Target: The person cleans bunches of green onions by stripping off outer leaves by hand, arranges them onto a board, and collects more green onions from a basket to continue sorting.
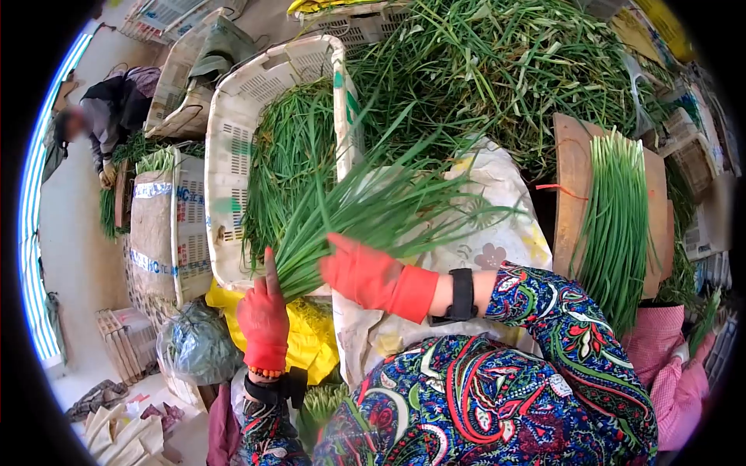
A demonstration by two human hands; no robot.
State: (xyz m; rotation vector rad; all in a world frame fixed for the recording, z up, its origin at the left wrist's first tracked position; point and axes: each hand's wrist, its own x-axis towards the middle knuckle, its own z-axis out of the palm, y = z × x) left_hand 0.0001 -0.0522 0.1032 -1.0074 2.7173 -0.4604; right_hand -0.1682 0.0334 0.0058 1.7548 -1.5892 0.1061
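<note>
A loose bunch of green chives point(373, 206) fans out in front of me, its stalk ends toward my left hand and its leaf tips to the upper right. My left hand point(263, 318), in a red glove, closes around the stalk ends, with the index finger up along them. My right hand point(364, 273), also red-gloved, is against the lower side of the bunch; motion blurs its fingers. Behind the bunch stands a white plastic crate point(225, 155) holding more chives. To the right, an even bundle of chives point(614, 210) lies on a brown board point(571, 179) with a red tie.
A large heap of chives point(497, 70) fills the back. A pale patterned sheet point(497, 248) lies before me. Yellow sacking point(311, 334) and a stuffed plastic bag point(199, 343) are at lower left. Another person point(120, 109) works at far left; a pink sleeve point(657, 373) shows at right.
</note>
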